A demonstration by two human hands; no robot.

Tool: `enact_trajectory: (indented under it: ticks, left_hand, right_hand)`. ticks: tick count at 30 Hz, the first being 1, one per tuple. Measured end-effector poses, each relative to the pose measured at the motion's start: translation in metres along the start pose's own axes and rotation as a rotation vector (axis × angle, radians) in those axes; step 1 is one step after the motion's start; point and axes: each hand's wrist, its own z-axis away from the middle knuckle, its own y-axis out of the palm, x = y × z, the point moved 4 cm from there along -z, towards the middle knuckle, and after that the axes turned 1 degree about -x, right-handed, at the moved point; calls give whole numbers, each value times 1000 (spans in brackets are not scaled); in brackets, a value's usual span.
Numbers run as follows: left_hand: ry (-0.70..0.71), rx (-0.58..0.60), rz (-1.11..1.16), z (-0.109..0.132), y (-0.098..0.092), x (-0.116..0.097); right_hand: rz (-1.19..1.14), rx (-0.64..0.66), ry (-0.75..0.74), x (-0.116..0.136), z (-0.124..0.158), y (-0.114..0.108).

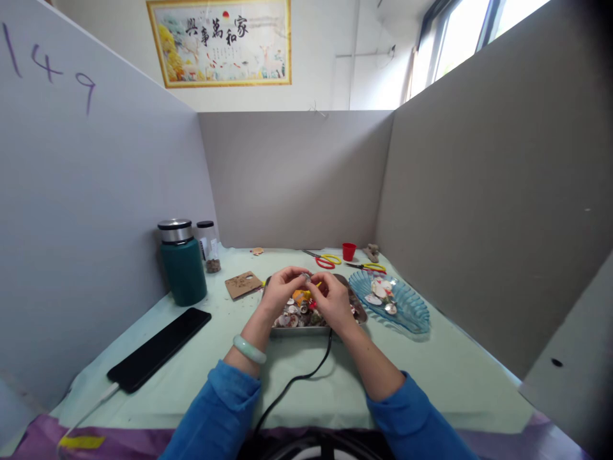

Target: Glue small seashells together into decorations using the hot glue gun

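Over a metal tray (299,331), my left hand (283,289) and my right hand (332,297) meet, fingertips pinched together. Between them is a small greyish, shiny piece (306,277), too small to name and partly covered by the fingers. Beneath the hands the tray holds many small loose pieces (297,315), white, brown and silvery, with an orange-yellow item (301,296) and some red bits among them. My hands and wrists hide part of the tray. A pale green bangle (249,349) circles my left wrist.
A blue scalloped dish (416,313) with whitish pieces stands right. Behind are two pairs of scissors (328,260) and a red cup (349,252). Leftward lie brown cardboard (243,285), a green flask (182,271), a jar (209,248) and a phone (159,349). A black cable (299,378) crosses the front.
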Motion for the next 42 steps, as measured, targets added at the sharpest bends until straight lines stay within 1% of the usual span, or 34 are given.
enact_trajectory:
  ticks: [3, 13, 15, 18, 21, 23, 26, 29, 33, 42]
  left_hand:
    - [-9, -25, -19, 0, 1, 0]
    - [0, -5, -138, -3, 3, 6]
    - [-14, -5, -153, -2, 3, 5]
    - [-45, -37, -133, -1, 3, 3]
    - [-61, -79, -130, -1, 1, 2]
    - [-62, -82, -137, -1, 0, 2]
    - [-63, -43, -129, -1, 1, 2]
    - [-72, 25, -120, 0, 4, 3]
    - [-41, 117, -106, 2, 8, 4]
    - [-41, 82, -108, 3, 7, 3]
  right_hand:
    - [5, -27, -4, 0, 0, -1]
    - [145, -51, -93, 2, 1, -3]
    - [190, -66, -94, 1, 1, -3]
    - [231, -91, -77, -2, 1, -3]
    - [235, -96, -60, -4, 0, -3]
    - [227, -92, -57, -4, 0, -3]
    - [206, -99, -51, -5, 0, -4]
    - [162, -119, -38, -6, 0, -5]
    - [114, -147, -33, -6, -1, -6]
    - [105, -150, -30, -6, -1, -5]
